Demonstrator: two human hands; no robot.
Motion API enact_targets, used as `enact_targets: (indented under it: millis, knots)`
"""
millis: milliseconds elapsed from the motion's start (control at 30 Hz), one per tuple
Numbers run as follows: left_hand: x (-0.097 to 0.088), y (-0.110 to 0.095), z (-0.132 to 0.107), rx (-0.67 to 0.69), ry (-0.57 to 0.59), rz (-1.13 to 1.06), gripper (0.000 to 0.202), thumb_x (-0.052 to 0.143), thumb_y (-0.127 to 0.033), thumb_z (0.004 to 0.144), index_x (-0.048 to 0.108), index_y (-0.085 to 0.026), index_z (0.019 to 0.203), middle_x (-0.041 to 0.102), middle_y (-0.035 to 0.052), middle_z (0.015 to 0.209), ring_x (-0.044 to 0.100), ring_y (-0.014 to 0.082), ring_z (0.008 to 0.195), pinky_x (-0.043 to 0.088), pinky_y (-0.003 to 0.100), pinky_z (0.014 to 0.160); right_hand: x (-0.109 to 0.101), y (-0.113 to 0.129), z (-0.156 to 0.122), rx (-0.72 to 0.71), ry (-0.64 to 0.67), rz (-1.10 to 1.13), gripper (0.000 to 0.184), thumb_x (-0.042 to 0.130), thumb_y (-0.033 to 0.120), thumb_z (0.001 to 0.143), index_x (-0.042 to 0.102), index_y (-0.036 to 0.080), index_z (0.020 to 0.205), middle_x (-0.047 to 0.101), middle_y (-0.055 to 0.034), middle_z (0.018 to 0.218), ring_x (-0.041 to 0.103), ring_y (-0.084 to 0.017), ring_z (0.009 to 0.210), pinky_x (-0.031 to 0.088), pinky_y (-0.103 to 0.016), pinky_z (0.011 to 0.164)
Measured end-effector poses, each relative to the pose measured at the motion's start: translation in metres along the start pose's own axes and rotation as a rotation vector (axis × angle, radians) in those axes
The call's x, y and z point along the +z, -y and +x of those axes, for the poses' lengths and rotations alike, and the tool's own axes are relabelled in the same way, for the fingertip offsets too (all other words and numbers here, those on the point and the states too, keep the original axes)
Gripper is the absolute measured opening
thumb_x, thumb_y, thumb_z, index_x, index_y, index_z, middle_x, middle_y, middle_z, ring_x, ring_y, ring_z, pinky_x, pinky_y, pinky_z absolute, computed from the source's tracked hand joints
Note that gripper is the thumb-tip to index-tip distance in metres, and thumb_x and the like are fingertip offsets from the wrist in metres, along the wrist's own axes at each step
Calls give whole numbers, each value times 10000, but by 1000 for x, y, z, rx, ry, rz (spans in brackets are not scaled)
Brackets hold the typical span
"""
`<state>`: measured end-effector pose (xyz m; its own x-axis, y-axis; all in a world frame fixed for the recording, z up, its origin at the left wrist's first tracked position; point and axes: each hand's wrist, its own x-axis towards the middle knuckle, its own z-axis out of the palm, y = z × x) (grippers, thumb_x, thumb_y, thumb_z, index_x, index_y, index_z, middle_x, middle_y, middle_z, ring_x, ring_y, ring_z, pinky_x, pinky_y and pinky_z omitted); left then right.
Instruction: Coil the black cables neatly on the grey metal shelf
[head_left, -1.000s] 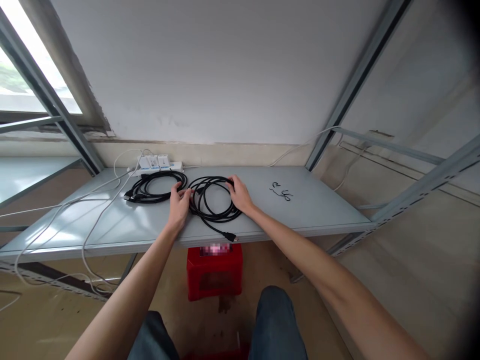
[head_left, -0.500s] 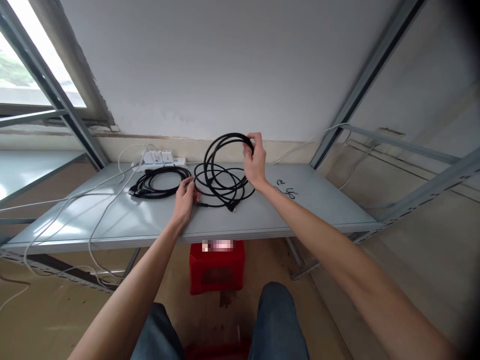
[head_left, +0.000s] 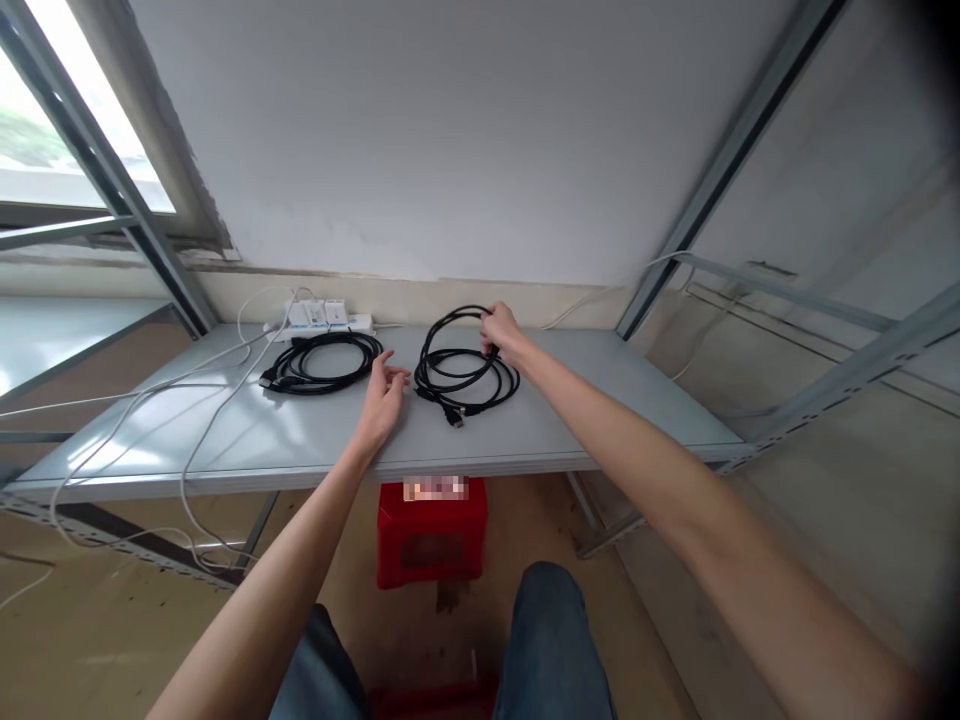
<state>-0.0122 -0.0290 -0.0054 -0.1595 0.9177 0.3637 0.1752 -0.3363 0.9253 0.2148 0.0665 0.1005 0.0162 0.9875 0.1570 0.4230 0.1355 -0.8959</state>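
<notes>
My right hand (head_left: pixel 500 330) is closed on the upper right side of a coiled black cable (head_left: pixel 429 362). Part of that coil is lifted, while its lower loops rest on the shelf. Its plug ends (head_left: pixel 455 414) lie at the front of the loops. Between the two coils, my left hand (head_left: pixel 387 388) is open, fingers apart and holding nothing. A second coil of black cable (head_left: pixel 322 388) lies flat on the shelf just left of it, with plugs at its left end.
A white power strip (head_left: pixel 360 323) with adapters stands at the back of the grey metal shelf (head_left: pixel 600 400). Thin white cords (head_left: pixel 217 410) run over the shelf's left side and front edge. Below is a red plastic stool (head_left: pixel 431 530). Metal uprights frame both sides.
My right hand has lowered the coil toward the shelf, and its loops are gathered closer together. My left hand has shifted slightly right, its fingers now spread. The left coil has not moved.
</notes>
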Motion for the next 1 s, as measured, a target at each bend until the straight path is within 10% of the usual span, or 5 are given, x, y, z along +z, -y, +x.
enact_targets:
  millis: [233,467,700,833,1000]
  knots:
    - [1,6,1,66,-1,168,503,485,-313,993,510,-205,1483,615,135,1301,620,238,1196,518,426,1052,-5,-27,-20,118,253,-826,577,716,373,929,564,108,1418,509,-275,1545,445,-417,1473,449,-489,1153]
    - [8,5,1,221,186,445,447,446,-332,1024,657,-214,1400,519,151,1538,483,306,1475,350,512,1283,-24,-49,-22,134,125,-870,473,500,373,1071,583,76,1429,523,-304,1513,515,-397,1400,449,-470,1095]
    - [13,4,1,195,300,538,434,371,-472,1072,704,-195,1097,605,163,1423,597,315,1335,424,504,1215,-20,-57,-26,165,171,-409,248,804,352,912,702,152,1016,727,-97,932,665,-230,884,506,-290,785]
    - [12,-1,0,151,222,512,369,387,-487,1066,633,-213,1044,625,139,1248,645,283,1158,469,474,1140,-26,-56,-29,346,179,105,420,507,475,1103,610,177,827,589,-23,630,533,-154,599,476,-259,639]
    - [9,-3,0,98,190,436,263,478,-446,1030,602,-226,1102,609,104,1191,629,252,1108,473,447,1113,-36,-50,-38,488,248,542,358,332,347,1154,626,164,1064,650,-20,675,632,-165,624,550,-274,729]
